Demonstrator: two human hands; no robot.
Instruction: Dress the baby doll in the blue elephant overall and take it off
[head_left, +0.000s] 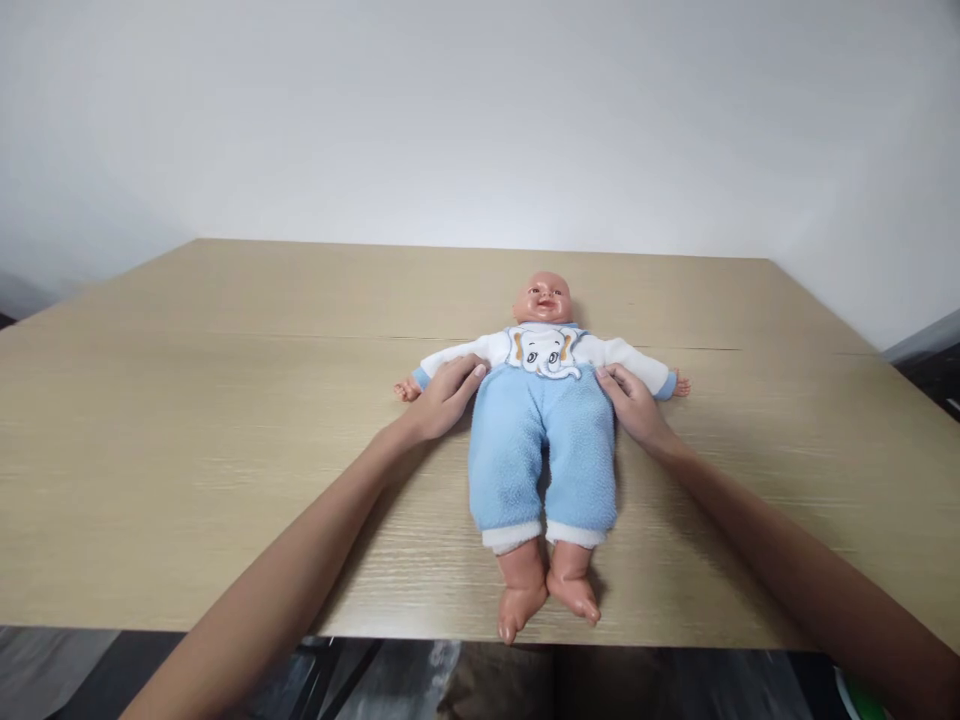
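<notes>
A baby doll [544,440] lies on its back on the table, head away from me and feet at the near edge. It wears light blue fleece trousers and a white top with blue cuffs and an elephant patch [545,352] on the chest. Its arms are spread out to both sides. My left hand [450,393] grips the doll's waist on the left side, thumb on top. On the opposite side my right hand [634,400] holds the waist, its fingers partly hidden beside the clothing.
The wide light wood table [187,450] has a seam running across it. A pale wall [480,120] stands behind its far edge. Below the near edge, the floor and dark table legs show, with a green and white object [859,697] at the lower right.
</notes>
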